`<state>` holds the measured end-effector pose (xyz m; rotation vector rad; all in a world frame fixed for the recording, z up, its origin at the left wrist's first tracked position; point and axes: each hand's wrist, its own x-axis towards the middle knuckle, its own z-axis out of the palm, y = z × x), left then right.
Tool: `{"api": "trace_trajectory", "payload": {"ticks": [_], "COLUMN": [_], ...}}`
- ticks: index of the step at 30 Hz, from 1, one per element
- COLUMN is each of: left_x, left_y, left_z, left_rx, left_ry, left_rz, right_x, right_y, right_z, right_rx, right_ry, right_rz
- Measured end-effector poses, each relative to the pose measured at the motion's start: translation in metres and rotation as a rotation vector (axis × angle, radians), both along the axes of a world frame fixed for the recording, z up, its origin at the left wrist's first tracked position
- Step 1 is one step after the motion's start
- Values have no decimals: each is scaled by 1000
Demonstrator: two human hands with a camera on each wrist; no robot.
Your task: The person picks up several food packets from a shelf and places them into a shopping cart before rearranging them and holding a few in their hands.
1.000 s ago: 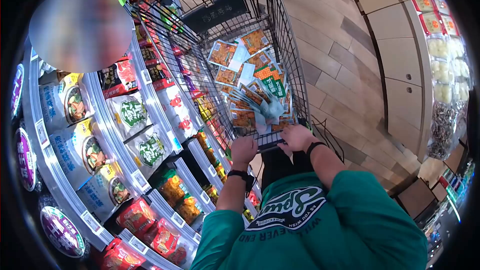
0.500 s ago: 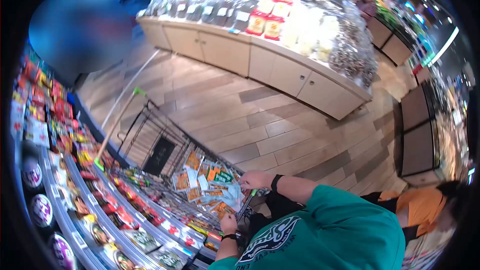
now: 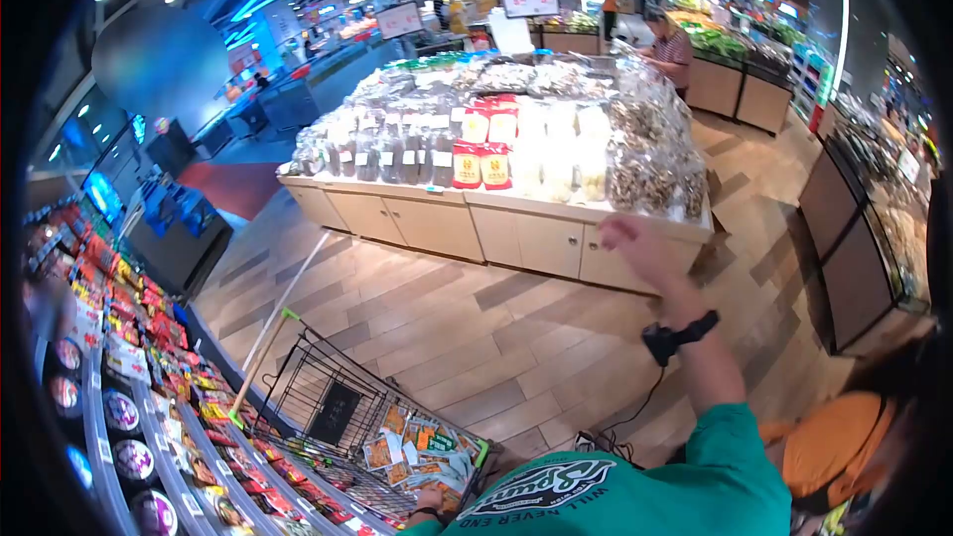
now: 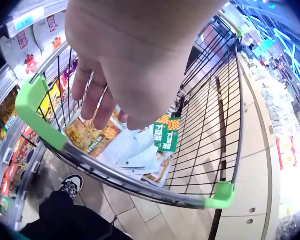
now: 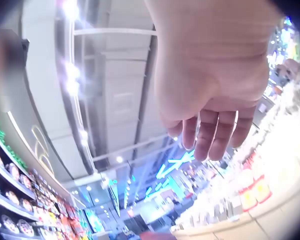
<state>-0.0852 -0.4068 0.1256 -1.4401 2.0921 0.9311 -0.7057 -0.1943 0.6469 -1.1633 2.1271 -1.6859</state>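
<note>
My left hand (image 4: 125, 65) hangs over the shopping cart (image 4: 230, 145), its fingers loosely extended and nothing in its grip. In the head view only a bit of it shows, low at the cart. Beneath it in the left wrist view lie orange-brown food packets (image 4: 90, 135), pale packet backs (image 4: 132, 150) and green-and-white packets (image 4: 165, 137). The cart's handle bar (image 4: 135, 184), with green corner pieces, crosses nearer than the hand. My right hand (image 3: 635, 243) is raised out ahead, away from the cart, overlapping the display cabinet (image 3: 536, 238) in the head view. Its fingers are relaxed and bare.
Shelves of packaged food (image 3: 189, 377) run along the left of the cart. Bagged dried goods (image 3: 397, 144) cover the display ahead. A person in orange (image 3: 834, 447) is close at the right, and another person (image 3: 670, 55) stands beyond the display. Wooden floor (image 3: 467, 337) lies between.
Both hands were at the cart's handle. The right hand has left it and risen forward. My view has swung up and right, from the cart towards the display and the store behind it.
</note>
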Motion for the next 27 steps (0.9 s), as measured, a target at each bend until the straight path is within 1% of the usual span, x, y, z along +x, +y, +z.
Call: {"api": "trace_trajectory", "payload": {"ticks": [1,2,3,4,5,6,7,8,9,10,11,12,13,14,16,17,18,19,21,22,23,24,25,26,27], "left_x": [-20,-44,-58,-75,-82,-96,-122,-143,-160,-174,-177,-173,-166,-159,-144,-115,-142,-171,-206,-233,-273,-305,-318,-312,-290], "left_y": [-1,-5,-1,-3,-8,8,20,30,40,48,57,60,55,63,77,67,70,18,-108,-171,-227,-268,-300,-329,-360], "left_z": [14,30,44,40,26,41,58,84,104,114,115,107,84,70,98,26,35,63,130,170,207,240,275,315,361], "left_rx": [-9,-92,-178,-203,-230,-166,-108,-121,-130,-137,-141,-150,-112,-67,-181,-148,-176,-251,-412,-499,-577,-636,-685,-734,-789], "left_ry": [9,-19,-54,27,104,225,347,342,335,346,354,342,350,359,229,14,57,79,82,94,115,127,116,80,27], "left_rz": [34,-275,-571,-599,-626,-275,76,101,125,191,252,288,306,322,62,106,105,76,-27,-78,-134,-186,-234,-274,-307], "right_x": [-17,-30,-27,-25,-15,-9,0,-6,21,34,39,25,18,11,-4,-17,-31,-41,-59,-65,-73,-78,-82,-84,-81], "right_y": [9,20,38,52,68,84,96,120,110,125,138,130,127,125,120,118,115,108,95,91,91,92,91,87,82], "right_z": [25,54,93,122,151,173,186,207,236,246,244,237,232,228,223,225,232,239,251,260,272,283,292,298,305], "right_rx": [-114,-219,-278,-420,-575,-722,-841,-781,-934,-878,-816,-839,-868,-887,-938,-952,-977,-1037,-1148,-1205,-1248,-1275,-1302,-1338,-1387], "right_ry": [29,146,125,204,351,564,807,1199,1145,1113,1082,1059,1019,978,937,945,976,1022,1097,1148,1208,1252,1270,1262,1239], "right_rz": [-5,-23,-37,-21,24,27,-63,44,236,313,386,412,439,467,499,524,537,510,394,338,284,239,193,142,87]}}
